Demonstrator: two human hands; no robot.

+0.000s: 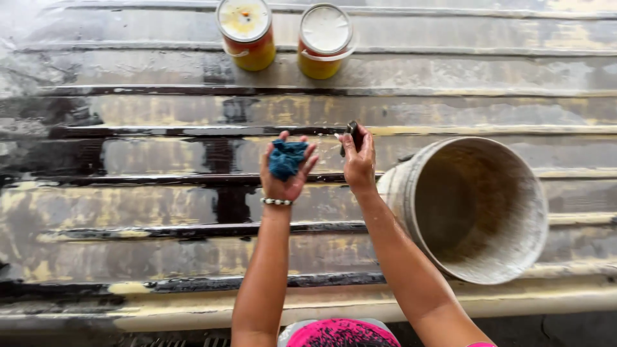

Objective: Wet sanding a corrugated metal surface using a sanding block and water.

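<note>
Hands: I count two. My left hand (287,172) is curled around a soft, crumpled blue rag (286,158); my right hand (358,159) pinches a small dark thing (352,130) (too small to name).
Jars: two round yellow jars (248,33), white lids, beyond my hands.
Bucket: one dirty tipped bucket (477,207), just right of my right hand.
Surface: wet ribbed metal sheet (128,205).

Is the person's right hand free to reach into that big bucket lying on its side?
Probably yes. The bucket lies right beside the right hand, its open mouth unblocked. But that hand already grips a small dark object, so its fingers are not free.
</note>
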